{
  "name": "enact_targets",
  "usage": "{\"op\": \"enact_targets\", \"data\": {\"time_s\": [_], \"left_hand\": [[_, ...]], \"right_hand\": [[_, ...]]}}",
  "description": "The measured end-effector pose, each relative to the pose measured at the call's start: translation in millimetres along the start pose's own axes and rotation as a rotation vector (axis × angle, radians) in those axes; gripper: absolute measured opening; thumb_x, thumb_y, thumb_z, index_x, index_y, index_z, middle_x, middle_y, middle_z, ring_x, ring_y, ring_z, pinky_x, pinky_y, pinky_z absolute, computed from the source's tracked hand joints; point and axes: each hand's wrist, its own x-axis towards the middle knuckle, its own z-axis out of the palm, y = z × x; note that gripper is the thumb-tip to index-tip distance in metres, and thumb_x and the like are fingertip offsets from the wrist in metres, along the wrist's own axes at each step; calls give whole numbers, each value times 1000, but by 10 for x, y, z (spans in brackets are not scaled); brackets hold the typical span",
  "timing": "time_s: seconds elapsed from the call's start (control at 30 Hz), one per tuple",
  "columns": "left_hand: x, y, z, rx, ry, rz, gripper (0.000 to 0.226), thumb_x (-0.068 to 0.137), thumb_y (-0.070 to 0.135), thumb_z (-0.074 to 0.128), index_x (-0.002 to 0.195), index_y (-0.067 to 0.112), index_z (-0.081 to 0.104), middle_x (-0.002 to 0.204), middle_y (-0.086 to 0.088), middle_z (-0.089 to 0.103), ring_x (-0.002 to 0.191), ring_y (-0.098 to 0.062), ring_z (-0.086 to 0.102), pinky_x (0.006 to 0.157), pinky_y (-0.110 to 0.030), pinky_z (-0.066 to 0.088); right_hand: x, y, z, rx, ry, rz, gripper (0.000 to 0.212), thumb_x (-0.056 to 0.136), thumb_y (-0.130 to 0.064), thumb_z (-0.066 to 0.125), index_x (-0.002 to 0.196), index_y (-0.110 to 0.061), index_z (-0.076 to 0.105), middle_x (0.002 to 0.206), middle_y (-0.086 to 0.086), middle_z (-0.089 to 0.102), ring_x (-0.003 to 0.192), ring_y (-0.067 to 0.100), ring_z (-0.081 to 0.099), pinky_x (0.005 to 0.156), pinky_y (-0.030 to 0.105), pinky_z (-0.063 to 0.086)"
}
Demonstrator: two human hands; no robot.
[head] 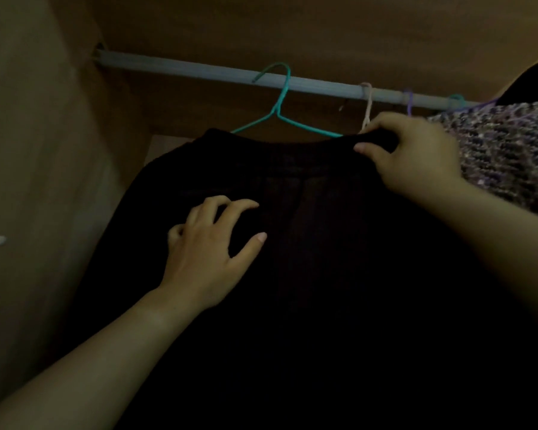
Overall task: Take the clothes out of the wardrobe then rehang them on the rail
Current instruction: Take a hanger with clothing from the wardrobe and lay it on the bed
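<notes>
Forearms come in from bottom-left and right edge, both bare, over a black garment (308, 259) that fills the lower middle of the head view

Surroundings: brown wardrobe wall (44, 150) hard on the left with one pale spot (0, 240) on it, panel overhead, grey rail (199, 69) running from the left wall down to the right. Speckled purple-grey knit (503, 150) hangs just right of the black garment, touching the right wrist and boxing that side in

Counts: 1 rail, 4 hanger hooks on it: teal hanger (280, 97), pale pink hook (367, 100), purple hook (409, 100), second teal hook (457, 99). 2 clear garments; the dark shape at top right is too dim to identify

Black garment sits on the teal hanger, hook over the rail, hanger arms running into its top edge

Left hand (208, 252): palm down over the garment front, fingers spread and half-bent, thumb out, nothing gripped

Right hand (416, 153): clamped on the garment's top edge at its right end, fingers over the top, thumb in front
</notes>
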Motion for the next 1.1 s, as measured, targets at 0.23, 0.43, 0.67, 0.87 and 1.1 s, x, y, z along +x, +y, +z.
{"op": "enact_targets", "data": {"time_s": [0.23,0.43,0.67,0.87,1.1], "left_hand": [[-364,-207,-368,67,165,-41,61,81,65,29,135,38,39,138,-4,35,128,-29,33,102,-57,27],[-698,-487,-526,131,-119,-89,71,80,74,17,141,38,27,138,-6,45,124,-30,44,99,-52,38],[-1861,-385,-577,-90,-175,-157,49,81,65,34,119,40,49,115,3,60,104,-23,57,85,-49,47],[-3160,-110,-598,-202,-212,-270,36,84,53,40,105,32,60,102,6,66,95,-25,63,78,-46,51],[-3929,733,-1449,-115,-291,-337,30,85,52,43,105,37,57,96,9,66,88,-22,65,72,-48,51]], "right_hand": [[-954,-68,20,148,-43,18,11,83,-34,67,93,-31,64,87,-8,67,82,19,63,72,37,51],[-1629,-151,-46,243,-50,7,17,81,-35,61,94,-25,68,90,-5,68,81,17,65,71,34,50],[-2813,-390,-407,259,-209,63,16,84,-32,61,98,-24,66,92,-7,64,75,14,63,69,31,48],[-3969,-635,-998,304,-376,151,16,86,-37,56,95,-28,64,91,-12,60,78,5,60,67,25,48],[-4700,-830,-1928,426,-471,325,23,87,-40,52,94,-24,68,91,-16,57,75,0,57,53,5,38]]}}
